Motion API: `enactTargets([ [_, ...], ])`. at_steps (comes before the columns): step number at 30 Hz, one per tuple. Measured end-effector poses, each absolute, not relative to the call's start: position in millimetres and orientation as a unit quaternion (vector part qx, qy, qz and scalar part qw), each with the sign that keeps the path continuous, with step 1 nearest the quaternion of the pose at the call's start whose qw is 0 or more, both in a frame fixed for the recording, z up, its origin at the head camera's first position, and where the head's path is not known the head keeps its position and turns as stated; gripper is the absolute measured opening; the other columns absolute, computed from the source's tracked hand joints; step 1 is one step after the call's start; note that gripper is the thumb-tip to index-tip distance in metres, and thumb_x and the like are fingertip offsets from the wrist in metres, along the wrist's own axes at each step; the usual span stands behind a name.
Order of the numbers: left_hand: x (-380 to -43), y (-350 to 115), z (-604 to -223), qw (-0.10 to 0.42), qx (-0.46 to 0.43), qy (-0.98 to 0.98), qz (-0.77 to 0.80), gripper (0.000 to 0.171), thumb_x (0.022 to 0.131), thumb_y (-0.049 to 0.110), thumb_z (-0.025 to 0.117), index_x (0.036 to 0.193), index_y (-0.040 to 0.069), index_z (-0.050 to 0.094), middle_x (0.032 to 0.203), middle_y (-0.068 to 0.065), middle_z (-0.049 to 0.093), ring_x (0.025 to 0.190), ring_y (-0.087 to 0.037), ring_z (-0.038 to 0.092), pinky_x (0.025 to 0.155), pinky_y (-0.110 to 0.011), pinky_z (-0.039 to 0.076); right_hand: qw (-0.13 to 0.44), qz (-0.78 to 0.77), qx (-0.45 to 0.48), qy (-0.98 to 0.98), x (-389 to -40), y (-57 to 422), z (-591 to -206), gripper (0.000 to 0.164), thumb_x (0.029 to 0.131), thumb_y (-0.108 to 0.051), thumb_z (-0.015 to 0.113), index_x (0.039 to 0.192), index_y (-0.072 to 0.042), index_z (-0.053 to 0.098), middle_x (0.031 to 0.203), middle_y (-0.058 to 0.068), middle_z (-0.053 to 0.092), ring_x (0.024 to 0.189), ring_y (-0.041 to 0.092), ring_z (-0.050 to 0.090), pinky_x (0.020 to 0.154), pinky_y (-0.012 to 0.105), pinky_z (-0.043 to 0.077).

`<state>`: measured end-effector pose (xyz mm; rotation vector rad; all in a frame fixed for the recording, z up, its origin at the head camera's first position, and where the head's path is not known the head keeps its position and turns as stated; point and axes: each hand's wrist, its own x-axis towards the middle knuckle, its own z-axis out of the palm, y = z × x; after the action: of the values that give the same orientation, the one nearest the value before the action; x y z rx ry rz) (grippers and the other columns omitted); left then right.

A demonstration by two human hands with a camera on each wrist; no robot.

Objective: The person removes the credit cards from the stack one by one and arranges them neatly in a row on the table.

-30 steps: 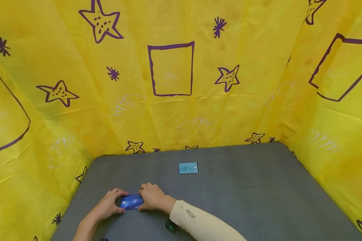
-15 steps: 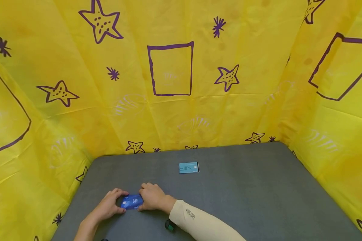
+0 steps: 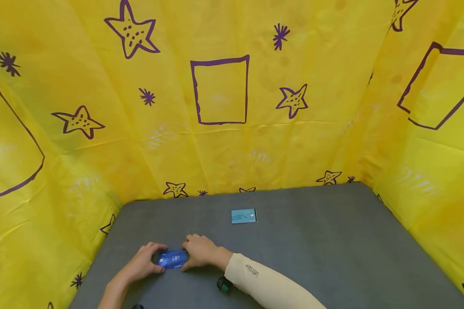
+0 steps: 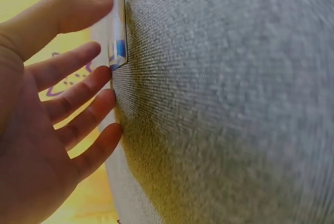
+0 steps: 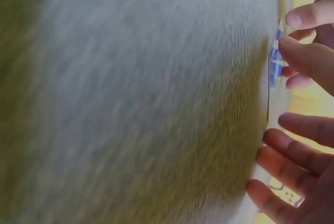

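A blue card (image 3: 173, 259) printed "VIP" lies on the grey cloth tabletop between both hands. My left hand (image 3: 144, 262) holds its left end, thumb at the near edge and index finger at the far edge. From the other side my right hand (image 3: 202, 252) holds the right end in the same way, covering part of it. In the left wrist view the card's edge (image 4: 120, 49) shows low and shiny beside the thumb. The right wrist view shows the blue edge of the card (image 5: 275, 70) next to the right thumb, with the other fingers spread close to the cloth.
A teal card (image 3: 242, 216) with large lettering lies farther back, a dark edge showing along its right side. Yellow cloth walls (image 3: 220, 159) with purple drawings surround the grey tabletop (image 3: 332, 249) at the back and sides.
The right forearm and sleeve have shifted slightly to the right, with the right hand still at the card's end. The whole head view has also shifted a little. The teal card stays put.
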<state>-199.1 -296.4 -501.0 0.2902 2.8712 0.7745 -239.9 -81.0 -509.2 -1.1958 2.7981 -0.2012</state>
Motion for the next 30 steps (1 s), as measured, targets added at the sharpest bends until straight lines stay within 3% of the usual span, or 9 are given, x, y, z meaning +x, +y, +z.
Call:
enactTargets([
  [6, -200.7, -292.1, -502.8, 0.053, 0.080, 0.953, 0.287, 0.046, 0.073, 0.022, 0.082, 0.114, 0.007, 0.066, 0.109, -0.009, 0.062, 0.102, -0.026, 0.057, 0.087, -0.042, 0.047, 0.058, -0.107, -0.400, 0.908, -244.6, -67.1, -511.8, 0.056, 0.078, -0.055, 0.074, 0.122, -0.021, 0.066, 0.100, -0.007, 0.057, 0.087, 0.005, 0.050, 0.075, 0.021, 0.044],
  [16, -216.1, -271.1, -504.8, -0.001, 0.048, 0.955, 0.294, 0.035, 0.084, 0.017, 0.073, 0.117, 0.005, 0.066, 0.117, -0.014, 0.061, 0.110, -0.034, 0.057, 0.095, -0.054, 0.044, 0.060, -0.148, -0.384, 0.909, -254.6, -53.5, -511.8, 0.052, 0.083, -0.050, 0.072, 0.125, -0.019, 0.065, 0.106, -0.005, 0.058, 0.091, 0.007, 0.049, 0.081, 0.021, 0.044],
  [30, -249.0, -225.1, -514.6, -0.050, 0.040, 0.938, 0.342, 0.032, 0.086, 0.014, 0.072, 0.116, 0.004, 0.067, 0.118, -0.017, 0.060, 0.110, -0.036, 0.054, 0.094, -0.054, 0.044, 0.032, -0.183, -0.335, 0.924, -286.8, -8.3, -506.9, 0.046, 0.086, -0.043, 0.071, 0.121, -0.013, 0.068, 0.107, 0.000, 0.062, 0.093, 0.012, 0.052, 0.083, 0.026, 0.047],
])
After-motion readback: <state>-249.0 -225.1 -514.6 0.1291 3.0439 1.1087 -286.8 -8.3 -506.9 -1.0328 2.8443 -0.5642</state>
